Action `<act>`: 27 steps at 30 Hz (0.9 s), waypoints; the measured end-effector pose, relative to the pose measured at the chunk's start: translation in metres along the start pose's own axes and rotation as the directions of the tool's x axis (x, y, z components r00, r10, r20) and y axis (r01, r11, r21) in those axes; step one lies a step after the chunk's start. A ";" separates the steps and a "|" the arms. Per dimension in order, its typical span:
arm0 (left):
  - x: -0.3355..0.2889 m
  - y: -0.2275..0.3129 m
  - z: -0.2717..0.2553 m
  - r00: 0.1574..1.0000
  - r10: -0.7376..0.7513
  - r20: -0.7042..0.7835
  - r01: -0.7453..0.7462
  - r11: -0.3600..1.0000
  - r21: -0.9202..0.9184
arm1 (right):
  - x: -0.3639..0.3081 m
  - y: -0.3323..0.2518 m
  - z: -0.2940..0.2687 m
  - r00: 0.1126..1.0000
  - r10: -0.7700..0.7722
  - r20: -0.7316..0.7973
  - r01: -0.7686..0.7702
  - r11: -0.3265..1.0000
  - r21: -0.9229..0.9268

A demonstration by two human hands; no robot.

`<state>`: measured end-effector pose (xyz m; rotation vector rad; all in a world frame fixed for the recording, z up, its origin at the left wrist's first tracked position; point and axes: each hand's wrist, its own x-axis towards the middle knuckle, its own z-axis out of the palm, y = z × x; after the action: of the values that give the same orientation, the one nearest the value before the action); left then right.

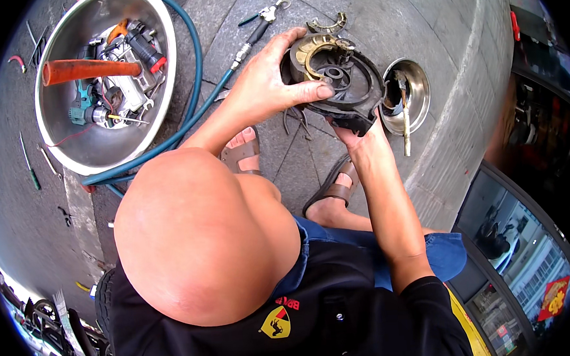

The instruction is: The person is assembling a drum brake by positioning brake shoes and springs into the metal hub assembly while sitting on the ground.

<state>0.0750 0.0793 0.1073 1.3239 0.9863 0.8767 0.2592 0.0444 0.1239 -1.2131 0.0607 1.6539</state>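
Note:
A round black brake backing plate [356, 93] is held up in front of me, between both hands. Against its left part sits a curved, brownish brake shoe [310, 51]. My left hand [277, 74] is closed round the left side, its thumb across the face of the plate near the shoe's lower end. From below, my right hand [360, 134] grips the near right edge; most of its fingers are hidden behind the plate. A second curved brake shoe [330, 25] shows just past the plate on the far side.
A big metal basin [169, 74] at left holds an orange-handled hammer [89, 70], a teal power tool [83, 102] and wrenches. A blue hose [197, 115] with an air fitting [267, 14] crosses the paving. Pliers [300, 121] lie below; a small metal bowl [422, 98] holds a brush [405, 121].

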 end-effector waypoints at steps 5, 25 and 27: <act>0.001 0.014 0.004 1.000 0.008 -0.011 -0.005 0.961 0.277 | 0.001 0.000 0.006 0.999 -0.034 -0.009 0.033 0.996 -0.085; -0.003 -0.007 0.003 0.963 -0.269 0.006 0.241 0.856 -0.458 | -0.010 -0.001 -0.001 0.992 -0.122 0.026 0.121 0.893 -0.434; -0.004 -0.003 0.005 0.963 -0.270 0.003 0.242 0.856 -0.457 | -0.010 0.000 -0.007 0.992 -0.112 0.049 0.122 0.895 -0.429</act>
<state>0.0784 0.0736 0.1045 0.7502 0.9091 0.8780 0.2638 0.0338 0.1279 -1.4940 -0.4087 1.6214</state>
